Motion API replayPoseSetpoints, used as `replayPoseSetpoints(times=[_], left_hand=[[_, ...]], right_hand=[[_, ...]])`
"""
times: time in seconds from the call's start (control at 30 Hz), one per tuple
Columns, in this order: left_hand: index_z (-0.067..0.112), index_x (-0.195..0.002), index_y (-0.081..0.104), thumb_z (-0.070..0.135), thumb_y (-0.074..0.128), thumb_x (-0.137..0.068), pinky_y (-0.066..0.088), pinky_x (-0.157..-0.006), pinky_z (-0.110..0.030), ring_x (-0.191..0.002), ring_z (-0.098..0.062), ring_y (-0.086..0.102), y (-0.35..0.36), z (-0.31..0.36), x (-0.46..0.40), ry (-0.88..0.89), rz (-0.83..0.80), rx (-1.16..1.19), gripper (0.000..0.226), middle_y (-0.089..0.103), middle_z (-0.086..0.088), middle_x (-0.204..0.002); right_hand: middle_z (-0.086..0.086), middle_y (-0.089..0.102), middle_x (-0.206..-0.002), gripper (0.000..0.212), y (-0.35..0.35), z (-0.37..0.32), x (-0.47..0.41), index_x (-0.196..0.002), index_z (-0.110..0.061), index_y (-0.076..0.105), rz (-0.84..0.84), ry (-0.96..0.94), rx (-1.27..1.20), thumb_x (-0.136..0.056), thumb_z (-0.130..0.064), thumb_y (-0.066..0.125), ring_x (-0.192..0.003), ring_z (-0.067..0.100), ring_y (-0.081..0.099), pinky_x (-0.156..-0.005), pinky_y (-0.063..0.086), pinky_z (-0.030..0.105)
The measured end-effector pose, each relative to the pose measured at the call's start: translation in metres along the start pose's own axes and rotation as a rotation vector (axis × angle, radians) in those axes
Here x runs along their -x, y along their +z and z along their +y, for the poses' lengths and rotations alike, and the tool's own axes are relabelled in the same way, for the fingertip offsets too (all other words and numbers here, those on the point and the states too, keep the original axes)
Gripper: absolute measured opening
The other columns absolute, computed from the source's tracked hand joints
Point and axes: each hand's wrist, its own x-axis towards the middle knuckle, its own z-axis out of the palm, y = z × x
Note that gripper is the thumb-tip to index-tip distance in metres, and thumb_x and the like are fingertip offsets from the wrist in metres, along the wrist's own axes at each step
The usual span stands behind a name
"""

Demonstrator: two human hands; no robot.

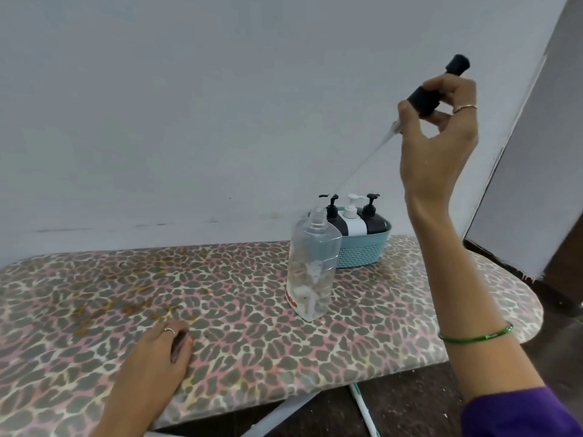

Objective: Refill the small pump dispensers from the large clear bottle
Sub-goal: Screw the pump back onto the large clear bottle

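A: Right hand (438, 134)?

B: Raised high above the table, fingers curled round a black pump head with a long clear dip tube (424, 97). The pump is lifted right out, tilted, nozzle end up toward the upper right, tube slanting down-left toward the bottles. A thin gold ring on one finger, a green bangle (476, 335) on the wrist, a purple sleeve (520, 414) at the bottom corner.

A: Left hand (164, 345)?

B: Low on the leopard-print padded board (220, 294), knuckles up, fingers curled under, resting on the cover. Ring on one finger. Cannot tell if anything sits under the fingers; something dark shows at the fingertips, too blurred to name.

A: The big bottle?

B: Large clear plastic bottle with an open threaded neck (312, 263) stands upright on the board, right of centre, no cap on it. Clear liquid inside, a red label patch near its base.

A: Dispensers?

B: Three small pump dispensers in a light blue perforated plastic basket (362, 253), just behind the clear bottle, near the wall. Black one (333, 216) at the left, white one (352, 220) in the middle, black one (373, 217) at the right, all upright with pumps on.

A: Around it?

B: Plain pale wall (189, 105) behind, dark floor (410, 398) under the board's edge.
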Motion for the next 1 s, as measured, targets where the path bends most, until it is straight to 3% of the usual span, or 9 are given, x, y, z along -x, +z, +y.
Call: replayPoseSetpoints(times=[0.13, 0.23, 0.33, 0.47, 0.53, 0.63, 0.73, 0.83, 1.0], left_hand=[[0.017, -0.119, 0.062, 0.036, 0.053, -0.095, 0.044, -0.082, -0.027, -0.094, -0.013, 0.052, -0.006, 0.017, -0.002, -0.003, 0.074, 0.059, 0.032, 0.062, -0.003, -0.119], [0.019, -0.135, 0.05, 0.055, 0.051, -0.089, 0.045, -0.097, -0.035, -0.114, -0.018, 0.055, -0.006, 0.05, -0.008, 0.014, 0.059, 0.143, 0.059, 0.056, -0.005, -0.133], [0.028, -0.149, 0.026, 0.076, 0.05, -0.07, 0.041, -0.105, -0.039, -0.131, -0.018, 0.044, -0.003, 0.098, -0.017, 0.11, -0.043, 0.313, 0.096, 0.035, 0.0, -0.152], [0.036, -0.15, -0.004, 0.075, 0.069, -0.05, 0.027, -0.113, -0.041, -0.145, -0.022, 0.023, 0.002, 0.154, -0.038, 0.211, -0.146, 0.493, 0.13, 0.01, 0.001, -0.161], [0.039, -0.148, -0.011, 0.07, 0.075, -0.046, 0.024, -0.114, -0.04, -0.145, -0.022, 0.021, 0.005, 0.171, -0.048, 0.249, -0.162, 0.563, 0.137, 0.009, -0.001, -0.161], [0.043, -0.145, -0.009, 0.067, 0.079, -0.045, 0.031, -0.114, -0.04, -0.141, -0.022, 0.032, 0.013, 0.18, -0.058, 0.258, -0.121, 0.655, 0.136, 0.022, -0.003, -0.157], [0.037, -0.147, 0.008, 0.052, 0.087, -0.057, 0.041, -0.108, -0.038, -0.131, -0.018, 0.045, 0.015, 0.174, -0.063, 0.251, -0.137, 0.669, 0.12, 0.039, -0.002, -0.149], [0.03, -0.147, 0.019, 0.047, 0.086, -0.061, 0.044, -0.105, -0.034, -0.128, -0.015, 0.047, 0.005, 0.146, -0.067, 0.212, -0.03, 0.662, 0.11, 0.042, 0.002, -0.146], [0.038, -0.144, 0.021, 0.05, 0.084, -0.062, 0.042, -0.101, -0.028, -0.126, -0.007, 0.042, -0.008, 0.136, -0.048, 0.282, 0.056, 0.651, 0.104, 0.039, 0.012, -0.143]], right_hand=[[0.014, 0.06, -0.107, 0.023, 0.007, 0.002, 0.008, -0.101, -0.016, 0.053, -0.064, 0.005, -0.012, -0.085, -0.005, 0.066, -0.089, -0.004, 0.058, -0.069, 0.049, 0.012], [0.011, 0.06, -0.108, 0.022, 0.013, 0.004, 0.015, -0.103, -0.016, 0.056, -0.134, 0.009, -0.018, -0.086, -0.007, 0.067, -0.093, 0.014, 0.063, -0.064, 0.053, 0.016], [0.012, 0.059, -0.109, 0.022, 0.017, 0.009, 0.023, -0.107, -0.007, 0.059, -0.191, 0.01, -0.024, -0.086, -0.006, 0.067, -0.095, 0.018, 0.063, -0.064, 0.052, 0.015], [0.011, 0.059, -0.109, 0.023, 0.02, 0.011, 0.027, -0.109, -0.005, 0.06, -0.223, 0.016, -0.021, -0.086, -0.005, 0.067, -0.095, 0.017, 0.063, -0.065, 0.051, 0.013], [0.01, 0.059, -0.108, 0.024, 0.02, 0.011, 0.028, -0.109, -0.005, 0.06, -0.229, 0.023, -0.017, -0.086, -0.005, 0.067, -0.096, 0.018, 0.062, -0.066, 0.052, 0.014], [0.01, 0.059, -0.108, 0.023, 0.018, 0.01, 0.03, -0.108, -0.006, 0.06, -0.244, 0.031, -0.04, -0.086, -0.004, 0.067, -0.096, 0.018, 0.062, -0.066, 0.053, 0.015], [0.008, 0.058, -0.108, 0.023, 0.02, 0.01, 0.035, -0.108, -0.007, 0.06, -0.26, 0.007, -0.006, -0.086, -0.005, 0.067, -0.097, 0.018, 0.061, -0.067, 0.053, 0.015], [0.007, 0.058, -0.108, 0.023, 0.045, 0.0, 0.05, -0.108, -0.008, 0.06, -0.323, 0.047, -0.089, -0.087, -0.006, 0.067, -0.097, 0.017, 0.061, -0.067, 0.053, 0.015], [0.008, 0.058, -0.11, 0.022, 0.035, -0.017, 0.053, -0.105, -0.015, 0.058, -0.364, 0.02, -0.133, -0.088, -0.005, 0.067, -0.096, 0.015, 0.061, -0.069, 0.057, 0.02]])
